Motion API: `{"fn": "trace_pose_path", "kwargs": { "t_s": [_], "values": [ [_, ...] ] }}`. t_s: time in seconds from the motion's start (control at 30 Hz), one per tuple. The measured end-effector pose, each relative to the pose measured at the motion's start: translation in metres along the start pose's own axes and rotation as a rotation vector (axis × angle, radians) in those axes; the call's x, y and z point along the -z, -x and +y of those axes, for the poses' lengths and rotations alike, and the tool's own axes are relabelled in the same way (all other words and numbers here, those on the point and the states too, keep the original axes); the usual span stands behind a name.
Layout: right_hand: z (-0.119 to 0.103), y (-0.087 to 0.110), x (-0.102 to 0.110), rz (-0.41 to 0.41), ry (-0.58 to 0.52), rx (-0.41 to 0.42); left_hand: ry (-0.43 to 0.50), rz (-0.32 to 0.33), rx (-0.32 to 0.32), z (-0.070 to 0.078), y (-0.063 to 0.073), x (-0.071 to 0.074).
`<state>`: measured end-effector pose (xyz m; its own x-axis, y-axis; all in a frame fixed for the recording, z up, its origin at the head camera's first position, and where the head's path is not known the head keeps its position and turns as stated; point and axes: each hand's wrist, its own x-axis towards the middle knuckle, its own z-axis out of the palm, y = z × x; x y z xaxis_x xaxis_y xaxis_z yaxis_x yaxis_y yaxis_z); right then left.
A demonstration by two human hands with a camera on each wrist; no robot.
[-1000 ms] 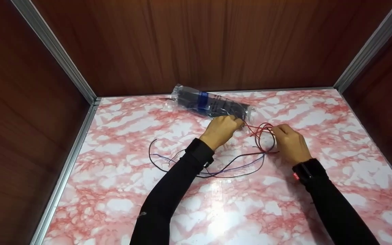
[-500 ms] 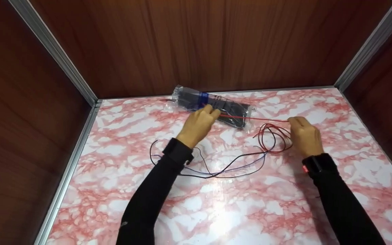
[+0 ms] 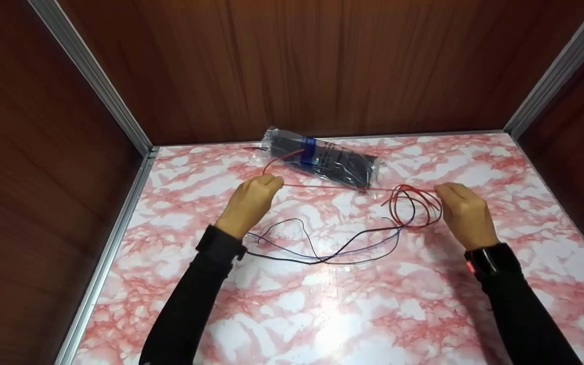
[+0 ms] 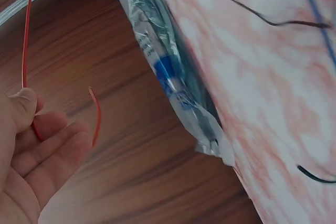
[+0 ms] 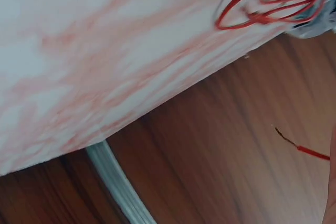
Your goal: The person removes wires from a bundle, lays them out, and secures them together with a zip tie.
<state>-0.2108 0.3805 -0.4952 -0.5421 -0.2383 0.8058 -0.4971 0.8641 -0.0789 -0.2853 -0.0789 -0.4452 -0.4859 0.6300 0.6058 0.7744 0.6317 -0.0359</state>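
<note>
My left hand [image 3: 252,203] pinches a red wire [image 3: 322,187], which runs almost straight across to my right hand [image 3: 467,214]. From the left fingers a loose tail of it curves up in front of the bag. In the left wrist view, thumb and curled fingers grip the wire [image 4: 25,45]. At the right wrist view's edge, a bare-stripped red wire end [image 5: 312,153] juts out beside a sliver of the right hand; its fingers are hidden there. Just left of the right hand lies a loose coil of red wire [image 3: 413,227], apparently tangled with darker wires.
Black wire [image 3: 287,260] and blue wire [image 3: 360,249] lie loosely on the marbled pink-and-white table [image 3: 292,314]. A clear plastic bag [image 3: 342,161] with dark contents and a blue band lies near the back wall [image 3: 292,71]. Wood-look panels enclose three sides.
My left hand has moved left and slightly down from the bag, drawing the red wire out into a long span. The right hand has shifted a little right.
</note>
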Motion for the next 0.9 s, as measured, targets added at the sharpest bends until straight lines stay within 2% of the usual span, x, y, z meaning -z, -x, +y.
{"fn": "trace_pose_path", "kwargs": {
  "t_s": [0.2, 0.43, 0.53, 0.67, 0.9],
  "values": [
    [-0.01, 0.018, 0.011, -0.045, -0.066, 0.047, 0.009, 0.038, 0.02, -0.007, 0.042, 0.015],
    [-0.008, 0.031, 0.016, -0.153, -0.118, 0.064, 0.018, -0.015, 0.084, -0.006, 0.088, 0.014],
    [-0.009, 0.041, 0.015, -0.216, -0.155, 0.078, 0.032, -0.047, 0.092, -0.001, 0.108, 0.012],
    [-0.013, 0.057, 0.015, -0.293, -0.192, 0.086, 0.044, -0.096, 0.093, 0.007, 0.128, 0.011],
    [-0.021, 0.071, 0.015, -0.465, -0.204, 0.114, 0.093, -0.264, 0.09, 0.011, 0.144, 0.011]
  ]
}}
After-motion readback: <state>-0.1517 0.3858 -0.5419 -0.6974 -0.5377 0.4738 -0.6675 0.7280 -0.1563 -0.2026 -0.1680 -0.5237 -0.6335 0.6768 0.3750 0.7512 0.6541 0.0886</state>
